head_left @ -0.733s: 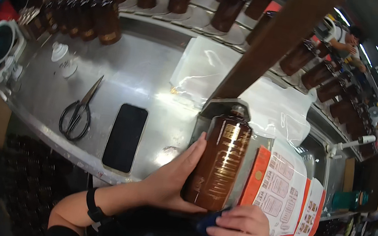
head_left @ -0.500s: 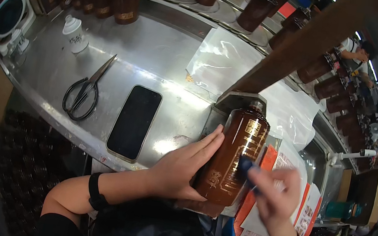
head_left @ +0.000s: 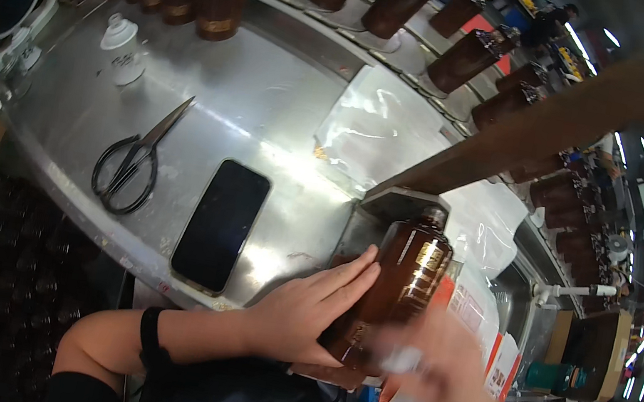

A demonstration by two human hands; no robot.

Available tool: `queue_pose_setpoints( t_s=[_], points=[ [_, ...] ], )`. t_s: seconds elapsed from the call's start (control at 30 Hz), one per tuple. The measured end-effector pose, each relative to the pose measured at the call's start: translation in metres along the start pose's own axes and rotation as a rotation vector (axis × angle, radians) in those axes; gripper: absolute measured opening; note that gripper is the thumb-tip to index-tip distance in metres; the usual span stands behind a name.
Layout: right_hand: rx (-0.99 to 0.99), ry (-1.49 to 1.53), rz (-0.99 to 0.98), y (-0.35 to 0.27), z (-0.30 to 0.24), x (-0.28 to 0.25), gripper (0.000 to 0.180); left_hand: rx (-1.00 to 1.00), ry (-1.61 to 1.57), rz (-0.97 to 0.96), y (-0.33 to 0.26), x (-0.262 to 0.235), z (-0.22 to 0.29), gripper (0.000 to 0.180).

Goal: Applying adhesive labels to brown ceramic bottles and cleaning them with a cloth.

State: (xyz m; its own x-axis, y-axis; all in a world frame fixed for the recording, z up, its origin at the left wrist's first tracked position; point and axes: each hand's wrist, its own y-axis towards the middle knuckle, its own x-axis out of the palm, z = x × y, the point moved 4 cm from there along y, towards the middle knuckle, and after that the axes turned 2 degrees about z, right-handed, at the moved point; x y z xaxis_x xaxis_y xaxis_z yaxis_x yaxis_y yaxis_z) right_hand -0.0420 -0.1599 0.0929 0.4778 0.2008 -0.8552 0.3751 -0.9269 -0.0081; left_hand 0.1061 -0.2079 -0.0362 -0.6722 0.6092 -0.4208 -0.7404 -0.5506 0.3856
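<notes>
A brown glass bottle [head_left: 402, 281] with gold lettering leans in front of me, its neck pointing away. My left hand [head_left: 312, 313] grips its left side and lower end, fingers along the glass and thumb near the base. Over the bottle's lower right face is my right hand [head_left: 436, 358], smeared by motion. A pale, blurred patch shows at its fingers, and I cannot make out what it is. Behind the bottle's neck stands a dark bracket [head_left: 406, 202] at the foot of a brown post.
On the metal bench [head_left: 192, 63] lie a black phone [head_left: 221, 227], scissors [head_left: 135, 159] and a white squeeze bottle [head_left: 122, 52]. Brown bottles [head_left: 391, 2] line a curved conveyor behind. The slanting post [head_left: 537, 121] crosses on the right. Papers [head_left: 474, 305] and a cardboard box [head_left: 597, 354] lie to the right.
My right hand has slid down the bottle toward its base. The dark blue thing at its fingertips no longer shows. My left hand keeps its hold, while the whole view has shifted slightly.
</notes>
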Motion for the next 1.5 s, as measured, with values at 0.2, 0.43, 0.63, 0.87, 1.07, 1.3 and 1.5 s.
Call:
queue_pose_setpoints(
  t_s=[0.2,0.43,0.63,0.87,1.07,1.3,1.5],
  points=[
    [-0.015,0.029,0.136,0.049,0.016,-0.026,0.019,0.032,-0.020,-0.011,-0.002,-0.002,-0.005,0.109],
    [0.009,0.083,0.193,0.034,0.030,-0.025,0.021,0.013,-0.016,-0.045,-0.006,-0.001,-0.012,0.117],
    [-0.022,-0.554,0.348,0.008,0.056,-0.031,0.025,-0.063,-0.184,-0.149,-0.007,0.003,-0.017,0.128],
    [0.007,-0.073,-0.086,0.005,0.035,0.007,0.029,-0.068,-0.178,-0.159,-0.001,0.004,-0.015,0.126],
    [-0.239,-0.582,0.089,-0.055,0.041,0.033,0.025,0.003,-0.196,-0.163,0.001,0.010,-0.016,0.123],
    [0.141,-0.115,0.677,-0.025,0.077,-0.031,0.026,0.003,-0.230,-0.134,0.000,0.007,-0.016,0.122],
    [-0.337,-0.196,0.245,-0.059,-0.014,0.034,0.020,0.016,-0.138,-0.045,-0.002,0.010,-0.016,0.119]
  ],
)
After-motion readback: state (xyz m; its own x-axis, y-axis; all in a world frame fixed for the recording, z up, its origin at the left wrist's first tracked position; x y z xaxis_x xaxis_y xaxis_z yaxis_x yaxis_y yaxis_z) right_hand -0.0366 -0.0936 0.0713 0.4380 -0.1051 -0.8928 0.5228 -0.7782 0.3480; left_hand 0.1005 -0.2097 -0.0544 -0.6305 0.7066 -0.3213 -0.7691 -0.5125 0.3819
